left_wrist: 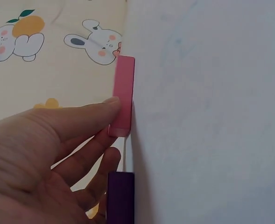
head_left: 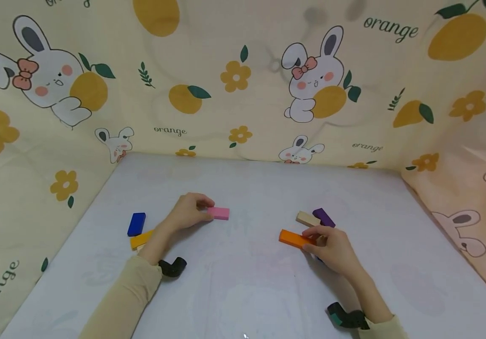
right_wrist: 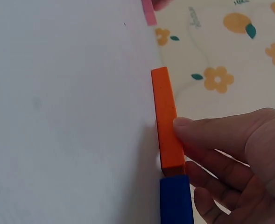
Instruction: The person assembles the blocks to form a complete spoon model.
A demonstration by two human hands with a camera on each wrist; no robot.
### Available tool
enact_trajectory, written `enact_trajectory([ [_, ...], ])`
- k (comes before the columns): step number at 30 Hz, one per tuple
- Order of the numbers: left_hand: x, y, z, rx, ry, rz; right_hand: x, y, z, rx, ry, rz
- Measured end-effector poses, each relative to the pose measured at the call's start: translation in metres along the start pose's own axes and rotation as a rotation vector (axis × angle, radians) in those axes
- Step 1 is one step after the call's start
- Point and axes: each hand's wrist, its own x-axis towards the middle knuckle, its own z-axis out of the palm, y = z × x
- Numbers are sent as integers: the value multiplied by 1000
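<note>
A pink block [head_left: 220, 213] is pinched at its near end by the left hand [head_left: 187, 212]; in the left wrist view thumb and fingers hold the pink block [left_wrist: 123, 93], with a dark purple block [left_wrist: 121, 198] just below it. The right hand [head_left: 333, 247] pinches an orange block [head_left: 291, 238] at its right end. In the right wrist view the thumb rests on the orange block [right_wrist: 167, 121], and a blue block [right_wrist: 176, 200] lies at its lower end. Beyond the right hand are a beige block [head_left: 308, 218] and a purple block [head_left: 324, 217].
Left of the left forearm lie a blue block [head_left: 136, 224] and a yellow block [head_left: 141, 240], with a pale block partly hidden by the arm. Patterned cloth [head_left: 264, 108] rises along the back and both sides of the white table [head_left: 243, 282].
</note>
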Motion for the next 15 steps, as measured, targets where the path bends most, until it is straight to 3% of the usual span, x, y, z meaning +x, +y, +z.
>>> enact_trajectory([
  [4,0,2,5,8,8,16,-1,-4,5,14,-13,15],
  [15,0,16,20,5,16,-36,1,-21,18,104,-38,40],
])
